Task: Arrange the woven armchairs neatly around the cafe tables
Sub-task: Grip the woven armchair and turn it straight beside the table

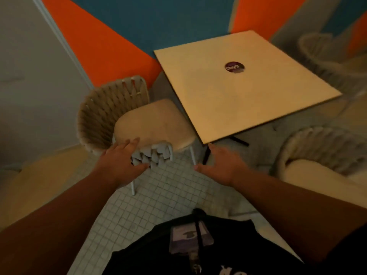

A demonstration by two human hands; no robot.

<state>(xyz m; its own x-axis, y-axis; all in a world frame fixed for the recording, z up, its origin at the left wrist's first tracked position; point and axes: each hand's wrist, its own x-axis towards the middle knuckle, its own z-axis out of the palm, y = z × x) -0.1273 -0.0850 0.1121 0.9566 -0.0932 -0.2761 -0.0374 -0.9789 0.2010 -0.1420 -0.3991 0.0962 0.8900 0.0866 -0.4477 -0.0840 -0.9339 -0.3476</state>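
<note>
Left hand [121,159] on woven armchair [127,120] armrest, right hand [220,165] spread, free

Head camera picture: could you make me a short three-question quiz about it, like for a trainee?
1. True or false: the left hand rests on the near arm of the woven armchair.
2. What lies on the square cafe table? A) a cup B) a round purple sticker C) a menu
3. Fill in: the right hand is open and holds ____.

Key: 1 true; 2 B; 3 nothing, it hovers below the table's near corner.
</note>
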